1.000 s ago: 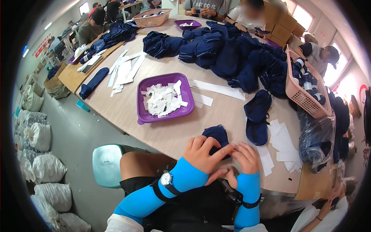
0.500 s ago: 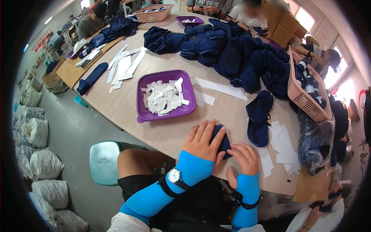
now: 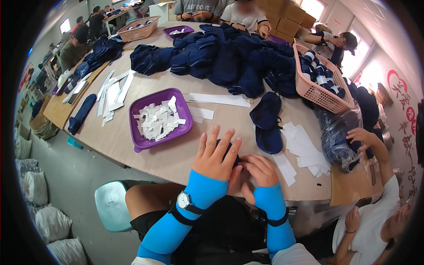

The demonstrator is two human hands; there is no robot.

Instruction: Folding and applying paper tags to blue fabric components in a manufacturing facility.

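Well, the left hand [image 3: 213, 160] spreads wide over navy cloth [image 3: 228, 153]; whether the right hand [image 3: 262, 172] grips it, I can't tell; careless lifting could shift it.

Bright indoor light; windows [image 3: 360, 51] at upper right blown out; right wall [image 3: 376, 68] bends toward black fisheye rim

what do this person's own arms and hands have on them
Both the left hand and right hand are gloveless. Bright blue arm sleeves cover the forearms and wrists, with black straps around both. The left wrist also has a wristwatch with a round, white dial and silver-toned case.
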